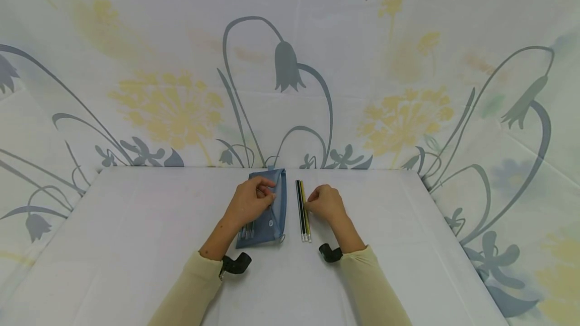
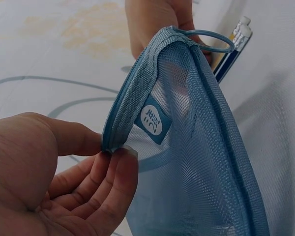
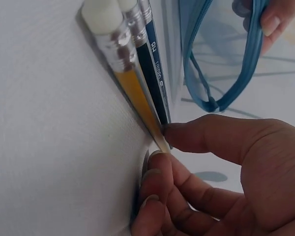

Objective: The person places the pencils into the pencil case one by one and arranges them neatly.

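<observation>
A blue mesh zipper pouch (image 1: 263, 237) lies on the white table, and my left hand (image 1: 249, 202) pinches its zipper edge between thumb and fingers. The held edge is raised, and the pouch mouth gapes in the right wrist view. Through the mesh, slim pencil-like items (image 1: 246, 231) show at the near left. Right of the pouch, two dark pencils (image 3: 150, 73) and a yellow pencil (image 3: 137, 98) lie side by side, white eraser ends toward me. My right hand (image 1: 327, 204) pinches the yellow pencil partway along, its thumb beside the dark ones.
The table (image 1: 149, 250) carries a white cover. Behind it and at both sides hangs a flower-patterned cloth (image 1: 290, 114). A small loop (image 2: 211, 38) sticks out from the pouch's corner. Black wrist cameras (image 1: 236, 263) sit near both cuffs.
</observation>
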Demonstrator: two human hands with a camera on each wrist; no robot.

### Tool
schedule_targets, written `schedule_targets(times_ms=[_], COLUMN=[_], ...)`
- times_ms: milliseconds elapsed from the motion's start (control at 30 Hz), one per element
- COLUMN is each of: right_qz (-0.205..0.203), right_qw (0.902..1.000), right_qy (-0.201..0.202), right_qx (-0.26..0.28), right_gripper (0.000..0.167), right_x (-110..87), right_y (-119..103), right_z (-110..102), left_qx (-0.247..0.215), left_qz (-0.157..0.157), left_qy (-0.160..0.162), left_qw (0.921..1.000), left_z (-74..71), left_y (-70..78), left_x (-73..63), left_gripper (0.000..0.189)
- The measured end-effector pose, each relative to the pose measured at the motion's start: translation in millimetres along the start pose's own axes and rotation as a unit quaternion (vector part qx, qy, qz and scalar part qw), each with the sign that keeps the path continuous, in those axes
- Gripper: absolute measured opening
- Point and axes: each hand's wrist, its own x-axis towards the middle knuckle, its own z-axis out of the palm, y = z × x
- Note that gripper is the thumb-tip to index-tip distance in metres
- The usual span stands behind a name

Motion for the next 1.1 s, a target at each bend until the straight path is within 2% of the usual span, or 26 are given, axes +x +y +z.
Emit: schedule_targets(times_ms=[167, 333, 533, 767, 1100], right_qz=[0.022, 0.058, 0.065, 0.060, 0.054], right_qw=[0.9988, 0.9936, 0.9887, 0.9886, 0.9950], right_qy=[0.010, 0.021, 0.031, 0.039, 0.026], right_qx=[-0.042, -0.095, -0.131, -0.132, -0.080], right_gripper=[0.021, 0.023, 0.028, 0.030, 0.024], right_x=[-3.1, -2.2, -2.5, -5.3, -5.8], right_y=[-2.3, -4.4, -6.0, -7.0, -8.7], right_z=[1.5, 4.4, 4.5, 3.6, -2.7], left_qx=[0.000, 0.002, 0.007, 0.006, 0.000], left_qz=[0.002, 0.004, 0.002, 0.002, 0.005], left_qy=[0.001, 0.000, -0.001, 0.001, -0.002], left_qw=[1.0000, 1.0000, 1.0000, 1.0000, 1.0000], left_z=[0.2, -0.2, -0.5, -0.8, -1.0], left_y=[-0.7, 0.0, 0.9, 1.9, 0.3], left_x=[0.0, -0.1, -0.3, -1.4, -1.6], left_gripper=[0.024, 0.024, 0.024, 0.025, 0.025])
